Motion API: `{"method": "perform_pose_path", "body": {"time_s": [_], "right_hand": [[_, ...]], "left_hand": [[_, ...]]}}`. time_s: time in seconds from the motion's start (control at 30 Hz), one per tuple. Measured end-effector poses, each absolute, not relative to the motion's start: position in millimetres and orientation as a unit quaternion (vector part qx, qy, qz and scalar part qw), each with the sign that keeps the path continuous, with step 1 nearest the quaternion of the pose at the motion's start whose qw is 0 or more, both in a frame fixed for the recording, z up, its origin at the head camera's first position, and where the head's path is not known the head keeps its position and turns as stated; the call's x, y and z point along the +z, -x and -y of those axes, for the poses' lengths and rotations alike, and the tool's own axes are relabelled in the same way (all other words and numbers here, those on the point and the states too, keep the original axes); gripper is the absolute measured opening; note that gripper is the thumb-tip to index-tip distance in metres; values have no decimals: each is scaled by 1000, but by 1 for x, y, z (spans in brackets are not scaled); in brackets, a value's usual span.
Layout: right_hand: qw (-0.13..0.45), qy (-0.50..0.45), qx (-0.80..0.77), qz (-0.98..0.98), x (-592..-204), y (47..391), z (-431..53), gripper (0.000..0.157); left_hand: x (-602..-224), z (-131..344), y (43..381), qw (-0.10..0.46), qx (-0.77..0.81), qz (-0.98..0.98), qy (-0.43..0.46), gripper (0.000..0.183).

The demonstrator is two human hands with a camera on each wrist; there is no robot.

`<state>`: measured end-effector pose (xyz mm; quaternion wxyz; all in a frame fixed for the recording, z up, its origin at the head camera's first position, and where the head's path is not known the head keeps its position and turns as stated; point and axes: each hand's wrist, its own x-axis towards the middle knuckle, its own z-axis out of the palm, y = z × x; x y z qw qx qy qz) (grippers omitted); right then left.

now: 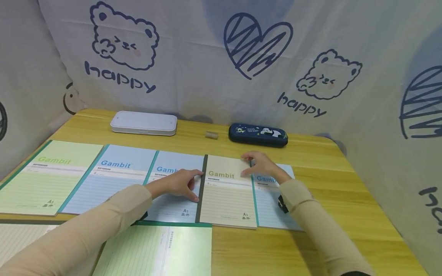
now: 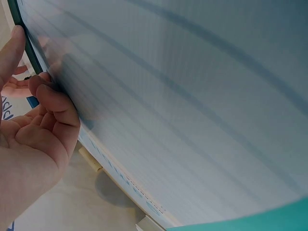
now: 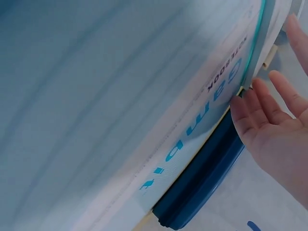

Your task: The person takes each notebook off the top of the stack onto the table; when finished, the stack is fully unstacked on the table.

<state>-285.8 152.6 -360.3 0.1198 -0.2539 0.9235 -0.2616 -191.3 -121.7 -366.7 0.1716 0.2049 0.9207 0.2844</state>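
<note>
A cream Gambit notebook [image 1: 226,207] with a dark spine lies on the table between both hands. My left hand [image 1: 177,183] reaches over a blue notebook [image 1: 172,211], thumb and forefinger spread at the cream one's spine. In the left wrist view, other fingers of the left hand [image 2: 41,130] are bent against the blue cover. Near the cream notebook's upper right edge is my right hand [image 1: 264,166], its fingers loosely bent, over another blue notebook [image 1: 276,211]. The right wrist view has the right hand [image 3: 279,130] with fingers apart, beside the notebooks' top edges.
Further left in the row are a blue notebook [image 1: 114,184] and a green one [image 1: 69,186]. In front lie another green notebook [image 1: 190,249] and a cream one [image 1: 20,241]. Behind stand a white case [image 1: 143,122], a small tan block [image 1: 211,135] and a navy panda case [image 1: 257,136].
</note>
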Motion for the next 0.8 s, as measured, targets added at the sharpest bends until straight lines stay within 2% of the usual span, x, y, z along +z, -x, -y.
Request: {"method": "perform_pose_path", "body": {"time_s": [0.33, 0.8], "right_hand": [[144, 275, -217, -926, -363, 292, -147, 73], [140, 269, -183, -935, -363, 294, -135, 71]], "left_hand": [[-365, 122, 190, 168, 281, -921, -212, 78], [-365, 122, 191, 171, 281, -922, -204, 78]]}}
